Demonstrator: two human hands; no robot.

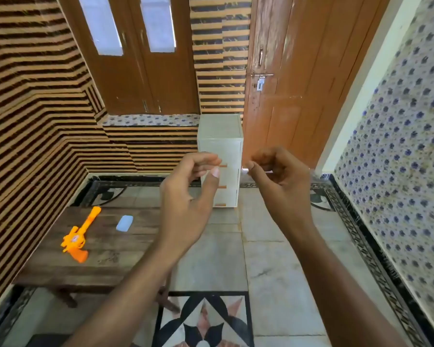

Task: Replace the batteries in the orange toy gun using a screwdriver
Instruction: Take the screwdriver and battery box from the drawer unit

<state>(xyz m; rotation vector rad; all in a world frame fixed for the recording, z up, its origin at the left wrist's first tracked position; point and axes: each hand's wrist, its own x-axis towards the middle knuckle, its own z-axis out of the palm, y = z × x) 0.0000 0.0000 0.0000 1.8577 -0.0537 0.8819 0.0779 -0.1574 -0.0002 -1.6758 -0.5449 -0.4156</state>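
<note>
Hovering before drawers [221, 146]: left hand [188, 186] loosely curled, seemingly empty; right hand [281, 181] curled, grip unclear; gun [78, 239] untouched on table [125, 259]; likely step, fetching screwdriver, so open a drawer next.

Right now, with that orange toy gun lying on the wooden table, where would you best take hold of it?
Probably the stubby handle of the orange toy gun, coming from above on the near side. It lies flat on the wooden table, barrel pointing away, handle nearest and clear of the light blue box.
</note>
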